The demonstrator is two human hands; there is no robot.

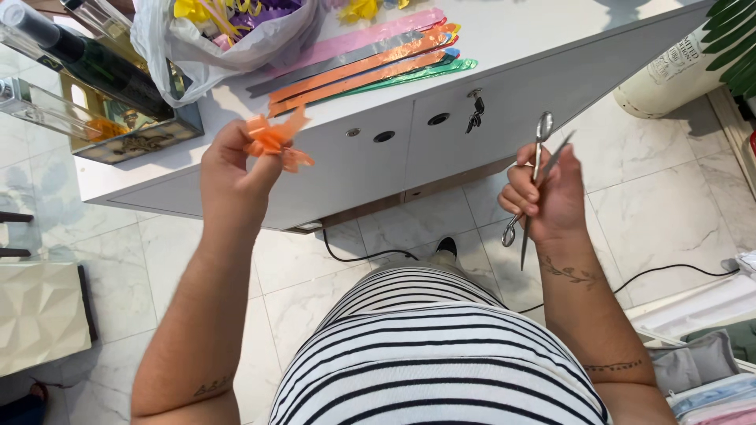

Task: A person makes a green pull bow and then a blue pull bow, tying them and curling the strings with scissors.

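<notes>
The left hand (232, 169) is raised in front of the desk (543, 47), its fingers (264, 161) pressed together and pinching a small orange ribbon bow (274, 140). The bow's loops fan out above and to the right of the fingertips, overlapping the desk's front edge in this view; whether the bow touches the desk cannot be told.

The right hand (543, 197) is curled shut around a pair of metal scissors (534, 177), held roughly upright. One handle loop rises above the fingers, another sticks out below the fist, and a thin blade points down past the wrist. How the blades stand to each other is hard to make out.

Between the two hands lies open room: only the white cabinet front with its round holes and a small key (475, 116) hanging from a lock, well above and left of the right fingers. Beyond the left fingers, on the desk top, flat ribbon strips (370, 67) in pink, grey, orange and green lie side by side, their ends reaching close to the desk's front edge. A white plastic bag (197, 55) of coloured ribbon sits behind them, cut off by the top of the frame, and a boxed dark bottle (87, 63) lies near the desk's left corner, also partly cut off.

Below the hands, the marble floor (669, 205) is open, crossed by a black cable (362, 256). A shoe tip (446, 248) shows just above the striped shirt (433, 354).
</notes>
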